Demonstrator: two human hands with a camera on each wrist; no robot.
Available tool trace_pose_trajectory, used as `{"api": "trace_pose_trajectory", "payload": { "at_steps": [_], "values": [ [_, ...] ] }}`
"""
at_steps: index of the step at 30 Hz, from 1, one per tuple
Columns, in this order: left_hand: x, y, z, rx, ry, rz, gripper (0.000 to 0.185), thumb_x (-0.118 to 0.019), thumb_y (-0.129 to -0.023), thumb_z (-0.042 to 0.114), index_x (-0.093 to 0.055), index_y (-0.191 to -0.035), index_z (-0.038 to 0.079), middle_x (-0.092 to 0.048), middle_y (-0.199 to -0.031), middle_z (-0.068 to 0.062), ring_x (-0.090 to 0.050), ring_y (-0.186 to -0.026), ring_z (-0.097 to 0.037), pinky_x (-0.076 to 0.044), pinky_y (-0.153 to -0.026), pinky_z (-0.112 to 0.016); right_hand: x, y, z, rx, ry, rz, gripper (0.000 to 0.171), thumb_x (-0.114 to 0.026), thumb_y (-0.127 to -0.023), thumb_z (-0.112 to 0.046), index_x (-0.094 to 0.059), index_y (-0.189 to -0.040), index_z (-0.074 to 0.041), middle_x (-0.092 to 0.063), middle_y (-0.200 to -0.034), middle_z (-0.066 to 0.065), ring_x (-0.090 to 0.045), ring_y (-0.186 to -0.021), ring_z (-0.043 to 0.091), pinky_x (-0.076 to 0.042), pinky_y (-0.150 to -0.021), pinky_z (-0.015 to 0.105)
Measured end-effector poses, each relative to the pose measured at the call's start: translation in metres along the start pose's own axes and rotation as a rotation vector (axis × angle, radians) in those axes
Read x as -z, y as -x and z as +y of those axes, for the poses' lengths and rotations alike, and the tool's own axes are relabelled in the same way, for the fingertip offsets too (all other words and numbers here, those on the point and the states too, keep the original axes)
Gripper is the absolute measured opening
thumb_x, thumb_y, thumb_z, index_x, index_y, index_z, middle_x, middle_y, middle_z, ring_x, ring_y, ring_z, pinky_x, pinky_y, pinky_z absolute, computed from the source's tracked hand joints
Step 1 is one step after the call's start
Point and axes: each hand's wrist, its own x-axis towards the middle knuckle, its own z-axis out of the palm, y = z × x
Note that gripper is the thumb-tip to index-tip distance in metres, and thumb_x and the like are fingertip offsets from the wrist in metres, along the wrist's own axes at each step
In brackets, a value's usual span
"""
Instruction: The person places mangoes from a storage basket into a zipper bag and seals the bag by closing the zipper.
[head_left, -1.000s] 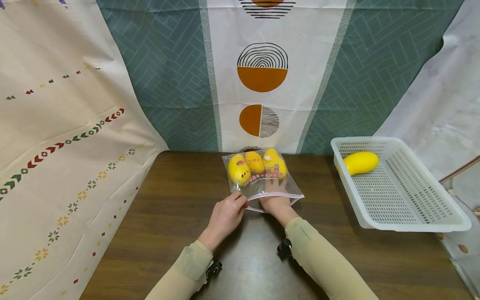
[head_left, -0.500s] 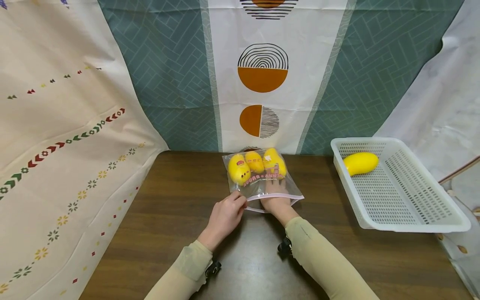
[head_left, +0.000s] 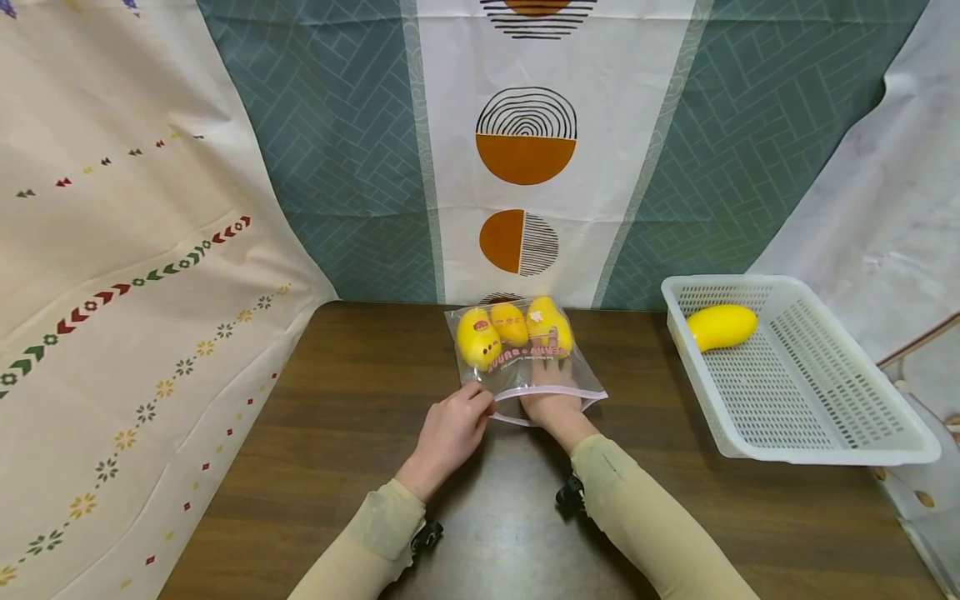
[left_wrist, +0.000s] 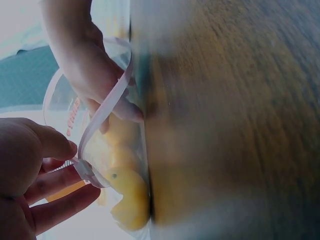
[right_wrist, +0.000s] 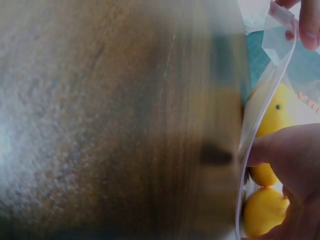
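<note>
Clear zip-top plastic bag (head_left: 517, 358) at the tabletop's (head_left: 337, 467) twelve o'clock holds three yellow mangoes (head_left: 512, 332); left hand (head_left: 450, 433) pinches its open mouth, right hand (head_left: 551, 398) reaches inside, fingers relaxed. One mango (head_left: 722, 326) lies in the white basket (head_left: 810, 433).

You can't read the red lettering on the clear zip bag (head_left: 525, 358); it is too small in the head view and cut off in both wrist views. The right hand (head_left: 551, 398) sits inside the bag's mouth, so its fingertips are veiled by plastic toward 12 o'clock. Both wrist views blur the table (left_wrist: 235, 120) heavily. The left wrist view cuts the left hand (left_wrist: 30, 185) at its 8 o'clock edge. The basket (head_left: 806, 375) is partly out of view at 4 o'clock, and the mangoes (head_left: 510, 332) overlap, hiding each other's edges.
</note>
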Motion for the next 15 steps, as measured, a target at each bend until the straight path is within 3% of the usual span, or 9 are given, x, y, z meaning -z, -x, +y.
{"api": "trace_pose_trajectory", "payload": {
  "at_steps": [6, 15],
  "values": [
    [0.000, -0.001, 0.001, -0.010, -0.001, 0.007, 0.023, -0.088, -0.084, -0.001, -0.070, -0.087, 0.013, -0.060, -0.088, 0.000, -0.060, -0.066, -0.014, -0.055, -0.055, -0.034, 0.000, 0.003, 0.000, 0.020, 0.019, 0.013, 0.077, -0.059, -0.104, -0.038, -0.031, -0.166, -0.003, -0.020, -0.173, 0.028, -0.030, -0.149, 0.060, -0.042, -0.110, 0.069],
    [0.000, 0.000, 0.001, -0.021, -0.013, 0.018, 0.022, -0.087, -0.084, -0.001, -0.069, -0.086, 0.012, -0.060, -0.088, -0.001, -0.062, -0.066, -0.016, -0.055, -0.054, -0.036, 0.012, 0.019, -0.006, 0.151, 0.077, 0.090, 0.076, -0.066, -0.102, -0.029, -0.033, -0.164, 0.003, -0.023, -0.171, 0.030, -0.026, -0.154, 0.055, -0.024, -0.123, 0.066]
  ]
}}
